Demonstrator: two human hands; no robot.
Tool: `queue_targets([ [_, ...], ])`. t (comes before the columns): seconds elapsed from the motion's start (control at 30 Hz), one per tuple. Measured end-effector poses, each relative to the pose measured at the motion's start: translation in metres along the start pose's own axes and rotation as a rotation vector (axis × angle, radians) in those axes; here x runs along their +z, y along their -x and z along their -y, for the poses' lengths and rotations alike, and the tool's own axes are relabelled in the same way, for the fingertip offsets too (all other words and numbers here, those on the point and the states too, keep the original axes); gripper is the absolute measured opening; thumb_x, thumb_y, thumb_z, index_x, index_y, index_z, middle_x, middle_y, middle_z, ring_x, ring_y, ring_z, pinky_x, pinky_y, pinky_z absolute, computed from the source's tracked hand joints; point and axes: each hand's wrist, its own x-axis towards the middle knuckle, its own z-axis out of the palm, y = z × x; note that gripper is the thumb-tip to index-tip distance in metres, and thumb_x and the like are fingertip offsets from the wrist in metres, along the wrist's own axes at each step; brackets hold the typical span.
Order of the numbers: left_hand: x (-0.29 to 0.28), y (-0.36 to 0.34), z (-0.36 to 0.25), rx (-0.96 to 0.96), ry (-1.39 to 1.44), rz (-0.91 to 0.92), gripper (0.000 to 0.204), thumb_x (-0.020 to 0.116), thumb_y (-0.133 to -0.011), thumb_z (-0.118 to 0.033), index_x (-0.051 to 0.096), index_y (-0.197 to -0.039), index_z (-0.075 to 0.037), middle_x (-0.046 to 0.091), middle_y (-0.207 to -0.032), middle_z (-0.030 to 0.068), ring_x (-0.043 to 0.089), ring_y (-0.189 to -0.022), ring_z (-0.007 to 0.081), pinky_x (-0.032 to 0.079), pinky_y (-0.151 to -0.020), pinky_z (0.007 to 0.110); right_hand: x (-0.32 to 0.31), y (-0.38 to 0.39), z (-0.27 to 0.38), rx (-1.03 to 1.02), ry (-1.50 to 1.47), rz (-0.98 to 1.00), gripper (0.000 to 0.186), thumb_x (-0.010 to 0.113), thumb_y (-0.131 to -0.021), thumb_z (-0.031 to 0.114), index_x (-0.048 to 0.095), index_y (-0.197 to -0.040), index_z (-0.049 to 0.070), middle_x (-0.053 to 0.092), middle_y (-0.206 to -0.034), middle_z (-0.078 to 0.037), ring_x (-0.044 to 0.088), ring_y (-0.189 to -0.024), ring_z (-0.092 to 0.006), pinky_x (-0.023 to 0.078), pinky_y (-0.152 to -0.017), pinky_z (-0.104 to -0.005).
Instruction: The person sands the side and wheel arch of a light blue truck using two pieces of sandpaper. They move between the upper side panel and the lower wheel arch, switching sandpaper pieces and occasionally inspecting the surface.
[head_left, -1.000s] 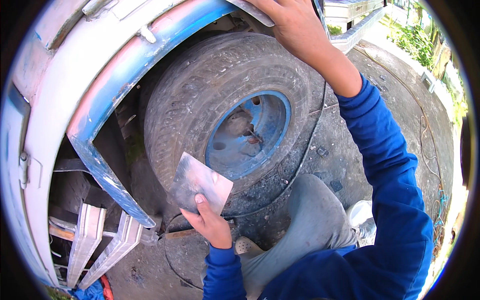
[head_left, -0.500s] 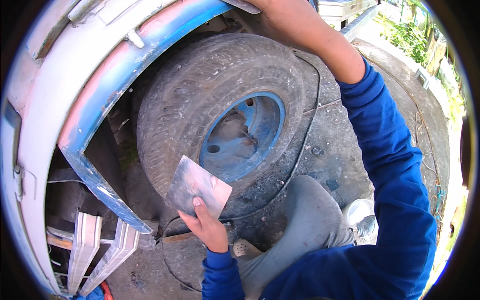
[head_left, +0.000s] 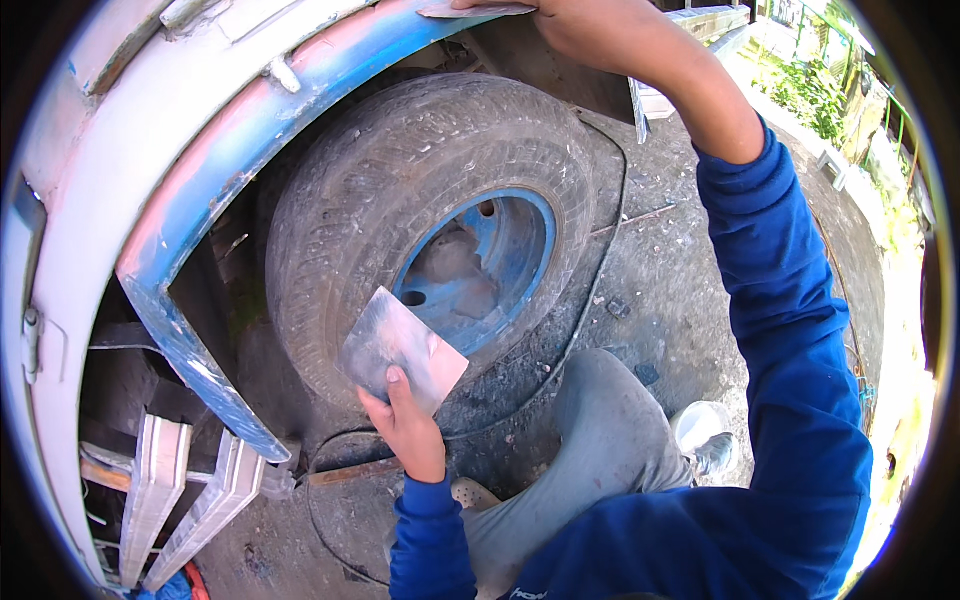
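My left hand [head_left: 408, 428] grips a flat, shiny metal plate [head_left: 400, 347] smeared with pinkish filler, held low in front of a worn tyre [head_left: 400, 190] on a blue rim [head_left: 478, 268]. My right hand [head_left: 575, 25] is raised to the top of the frame and presses a thin flat spreader blade [head_left: 475, 10] against the curved wheel arch [head_left: 250, 120], which is blue with pink and white patches. Both arms wear blue sleeves.
A black cable [head_left: 590, 300] loops over the dusty ground beside the tyre. My grey-trousered knee [head_left: 600, 440] and a shoe [head_left: 705, 440] are below right. White metal steps [head_left: 185, 500] sit at lower left. Green plants [head_left: 810, 90] line the far right.
The view has closed in on the wheel arch. My right hand has slid along the arch toward the top edge. The left hand still holds the plate in about the same place.
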Motion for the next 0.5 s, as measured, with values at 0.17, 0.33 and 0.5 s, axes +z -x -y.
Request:
queue_targets([
  [0.17, -0.006, 0.000, -0.008, -0.106, 0.337, -0.035, 0.047, 0.057, -0.106, -0.023, 0.042, -0.147, -0.005, 0.053, -0.143, 0.0111, 0.054, -0.129, 0.0235, 0.044, -0.110, 0.042, 0.041, 0.065, 0.064, -0.013, -0.127, -0.020, 0.053, 0.058, -0.080, -0.014, 0.065, -0.128, 0.007, 0.059, -0.131, -0.014, 0.057, -0.122, -0.0353, 0.045, -0.103, -0.0401],
  [0.33, 0.009, 0.002, 0.005, -0.238, 0.493, 0.004, 0.036, 0.054, -0.106, -0.014, 0.047, -0.140, -0.005, 0.061, -0.133, 0.0117, 0.062, -0.121, 0.0242, 0.051, -0.103, 0.042, 0.107, 0.153, 0.181, 0.149, -0.898, 0.035, 0.082, 0.068, -0.070, -0.018, 0.056, -0.145, 0.012, 0.050, -0.140, -0.015, 0.048, -0.133, -0.0412, 0.042, -0.110, -0.0482],
  [0.5, 0.001, 0.006, 0.000, -0.304, 0.474, -0.037, 0.030, 0.054, -0.104, -0.008, 0.052, -0.134, -0.004, 0.065, -0.127, 0.0124, 0.065, -0.116, 0.0231, 0.054, -0.100, 0.040, 0.148, 0.177, 0.209, 0.154, -0.895, 0.113, 0.084, 0.068, -0.068, -0.016, 0.057, -0.144, 0.017, 0.050, -0.136, -0.013, 0.050, -0.131, -0.0399, 0.045, -0.108, -0.0477],
])
